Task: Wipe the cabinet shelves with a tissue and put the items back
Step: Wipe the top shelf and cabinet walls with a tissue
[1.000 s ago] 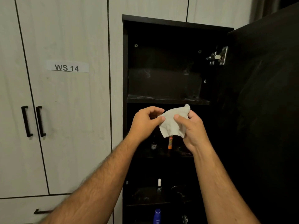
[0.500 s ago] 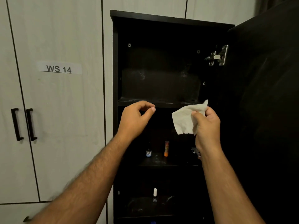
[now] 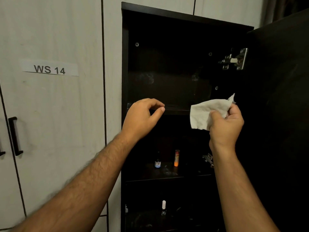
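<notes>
Before cabinet, hands now apart.

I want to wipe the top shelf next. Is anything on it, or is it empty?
Empty as far as visible: the top shelf shows only dusty smudges, no items. The left hand hides its left front edge.

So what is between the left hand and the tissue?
In the head view, only the dark front edge of the top shelf spans the gap between the left hand and the tissue, which the right hand grips.
</notes>
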`<state>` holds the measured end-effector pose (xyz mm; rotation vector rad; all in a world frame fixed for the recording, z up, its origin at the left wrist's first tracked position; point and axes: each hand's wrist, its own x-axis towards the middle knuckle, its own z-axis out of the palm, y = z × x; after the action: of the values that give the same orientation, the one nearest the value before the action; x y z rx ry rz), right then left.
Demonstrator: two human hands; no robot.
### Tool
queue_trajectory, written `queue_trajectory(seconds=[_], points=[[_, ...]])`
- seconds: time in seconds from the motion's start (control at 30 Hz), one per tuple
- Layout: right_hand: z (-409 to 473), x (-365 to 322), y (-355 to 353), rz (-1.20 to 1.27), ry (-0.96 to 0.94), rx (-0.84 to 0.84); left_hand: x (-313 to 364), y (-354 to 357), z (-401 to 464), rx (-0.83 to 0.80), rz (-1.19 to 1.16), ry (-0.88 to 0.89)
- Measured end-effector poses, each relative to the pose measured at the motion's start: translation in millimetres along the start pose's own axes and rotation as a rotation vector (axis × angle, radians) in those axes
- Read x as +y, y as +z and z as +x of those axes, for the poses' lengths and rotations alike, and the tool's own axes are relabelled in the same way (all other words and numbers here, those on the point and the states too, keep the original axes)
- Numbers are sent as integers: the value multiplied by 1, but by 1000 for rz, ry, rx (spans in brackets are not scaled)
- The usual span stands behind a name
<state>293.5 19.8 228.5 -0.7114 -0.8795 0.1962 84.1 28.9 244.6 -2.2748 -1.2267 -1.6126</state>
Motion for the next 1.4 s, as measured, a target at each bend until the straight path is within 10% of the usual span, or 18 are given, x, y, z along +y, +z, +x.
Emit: queue_trajectory(seconds=[0.5,0.9,1.4], points=[[41,-27,-6,-624,-378,-13,-16,-7,28,-109,43,168],[90,3,22,-1208,150,-900,-19,6,57,-209,206,140],[97,2,24,-1280,369,-981,-23,21,74,-199,206,105]])
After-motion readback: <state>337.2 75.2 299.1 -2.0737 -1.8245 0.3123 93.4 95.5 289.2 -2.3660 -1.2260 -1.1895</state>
